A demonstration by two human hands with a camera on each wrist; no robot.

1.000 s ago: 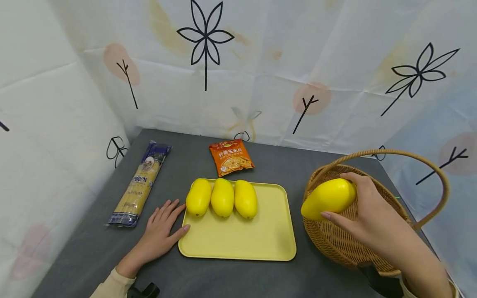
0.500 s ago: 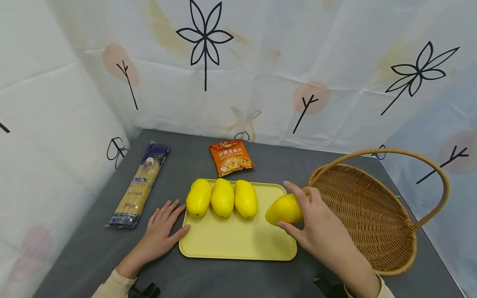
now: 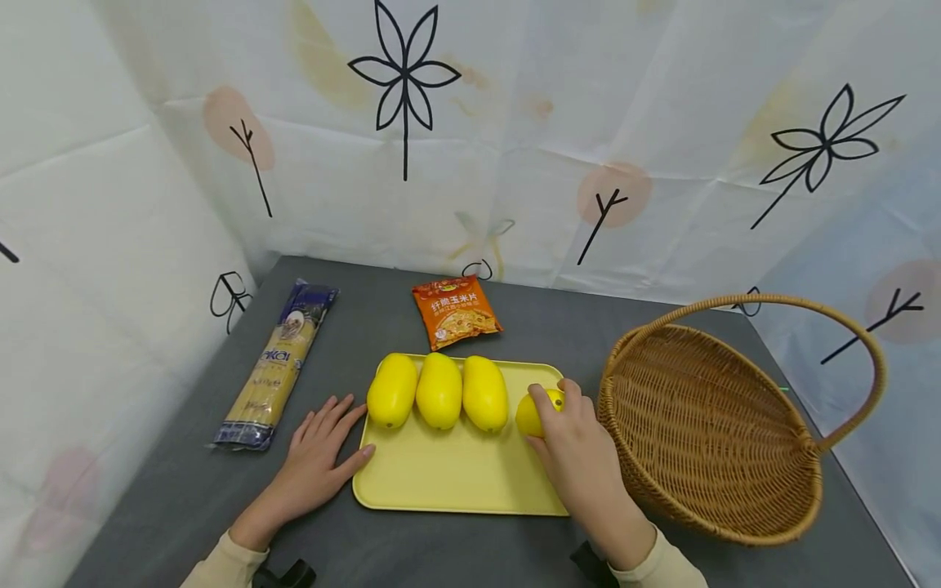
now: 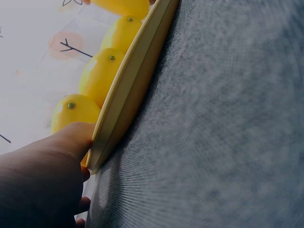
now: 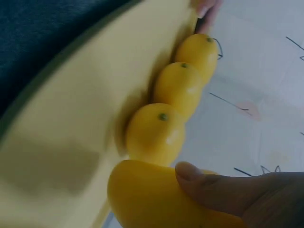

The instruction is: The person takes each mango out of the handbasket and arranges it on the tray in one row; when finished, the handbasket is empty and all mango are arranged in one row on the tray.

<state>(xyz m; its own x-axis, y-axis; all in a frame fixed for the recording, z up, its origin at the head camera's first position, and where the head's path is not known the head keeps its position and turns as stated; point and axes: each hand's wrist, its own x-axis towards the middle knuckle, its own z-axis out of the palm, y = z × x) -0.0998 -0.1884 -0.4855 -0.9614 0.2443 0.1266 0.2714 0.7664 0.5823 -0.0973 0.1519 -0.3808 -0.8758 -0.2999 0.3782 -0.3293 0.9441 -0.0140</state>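
Observation:
Three yellow mangoes (image 3: 439,392) lie side by side along the far left part of a yellow tray (image 3: 456,482). My right hand (image 3: 581,457) grips another yellow mango (image 3: 531,418) over the tray's right end, just right of that row; in the right wrist view the thumb (image 5: 209,187) presses on its side. Whether this mango touches the tray I cannot tell. My left hand (image 3: 319,457) rests at the tray's left edge with fingers spread on the table and the thumb on the rim.
A wicker basket (image 3: 713,441) with a tall handle stands right of the tray, with no mango visible inside. Behind the tray lies an orange snack packet (image 3: 457,312). A long pasta packet (image 3: 278,363) lies at the left. Patterned cloth (image 3: 515,122) hangs behind the grey table.
My right hand has carried the mango leftward from above the basket to the tray's right end, turning it more lengthwise. The left hand has stayed in place.

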